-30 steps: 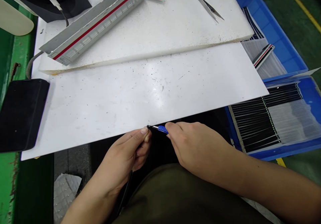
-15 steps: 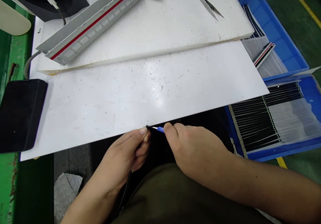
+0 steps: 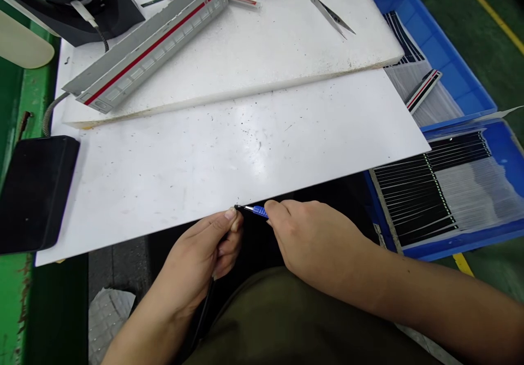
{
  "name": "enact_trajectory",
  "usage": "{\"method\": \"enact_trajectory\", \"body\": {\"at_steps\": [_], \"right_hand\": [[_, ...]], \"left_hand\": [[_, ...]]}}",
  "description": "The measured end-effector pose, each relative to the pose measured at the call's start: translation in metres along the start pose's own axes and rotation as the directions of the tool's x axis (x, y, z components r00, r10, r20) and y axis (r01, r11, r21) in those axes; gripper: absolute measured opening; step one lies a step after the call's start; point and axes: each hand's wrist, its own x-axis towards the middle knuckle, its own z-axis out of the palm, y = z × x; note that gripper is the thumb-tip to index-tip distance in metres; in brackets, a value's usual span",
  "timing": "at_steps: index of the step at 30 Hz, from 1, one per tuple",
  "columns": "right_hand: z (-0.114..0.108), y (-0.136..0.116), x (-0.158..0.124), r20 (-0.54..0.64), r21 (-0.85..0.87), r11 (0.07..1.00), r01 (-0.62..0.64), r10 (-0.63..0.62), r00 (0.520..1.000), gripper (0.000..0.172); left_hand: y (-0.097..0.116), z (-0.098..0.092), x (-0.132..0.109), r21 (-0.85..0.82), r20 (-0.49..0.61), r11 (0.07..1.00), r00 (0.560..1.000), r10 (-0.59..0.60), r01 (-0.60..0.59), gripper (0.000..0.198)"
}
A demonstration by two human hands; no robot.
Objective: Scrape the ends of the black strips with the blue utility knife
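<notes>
My left hand (image 3: 204, 253) is closed in a pinch on a thin black strip (image 3: 203, 310) that runs down along my wrist. Its upper tip sits at my fingertips, just under the front edge of the white board (image 3: 229, 152). My right hand (image 3: 313, 242) is closed on a small blue-handled tool (image 3: 258, 210). The tool's thin metal point touches the strip's tip at my left fingertips. Both hands hover over my lap, close together.
A grey model train car (image 3: 149, 40) with a red stripe lies on a raised white slab (image 3: 262, 54), with tweezers (image 3: 331, 16) farther right. A black pad (image 3: 35, 190) is at left. Blue trays (image 3: 487, 228) of black strips stand at right.
The view shifted slightly down and left. My hands stay pinched together at the board's edge with the strip and tool; almost nothing else has moved.
</notes>
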Motion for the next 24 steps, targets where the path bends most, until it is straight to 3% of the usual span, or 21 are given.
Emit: {"method": "enact_trajectory", "body": {"at_steps": [7, 14, 24], "right_hand": [[-0.004, -0.007, 0.001, 0.049, -0.065, 0.997, -0.039, 0.042, 0.998, 0.029], [0.003, -0.014, -0.001, -0.003, -0.182, 0.983, -0.016, 0.016, 1.000, 0.030], [0.003, -0.008, -0.002, -0.004, -0.085, 0.995, -0.048, 0.047, 0.999, 0.028]], "left_hand": [[0.000, -0.002, 0.001, -0.005, -0.001, 1.000, 1.000, 0.004, -0.004, 0.038], [-0.001, -0.002, 0.001, -0.003, -0.004, 1.000, 1.000, 0.000, 0.000, 0.039], [0.001, 0.001, 0.001, 0.016, -0.023, 1.000, 1.000, 0.021, -0.021, 0.035]]}}
